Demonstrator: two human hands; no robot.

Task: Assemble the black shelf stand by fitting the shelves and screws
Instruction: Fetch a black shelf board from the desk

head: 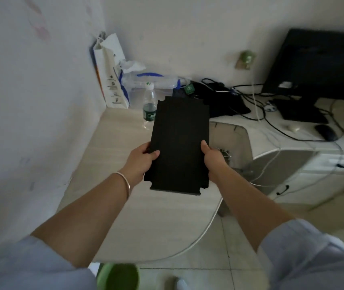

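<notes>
A flat black shelf board [179,147] with notched corners hangs above the pale desk [114,130], its long side pointing away from me. My left hand [140,162] grips its left edge, thumb on top. My right hand [212,160] grips the right edge, thumb along the top face. A small heap of metal screws or fittings [224,153] lies on the desk just right of my right hand, partly hidden by it.
A clear water bottle [149,105] stands behind the board, with a white paper bag [110,76] and plastic packaging [152,80] in the corner. Cables, dark cloth, a monitor [317,61] and a mouse [326,132] fill the right. A green cup [117,277] sits near me.
</notes>
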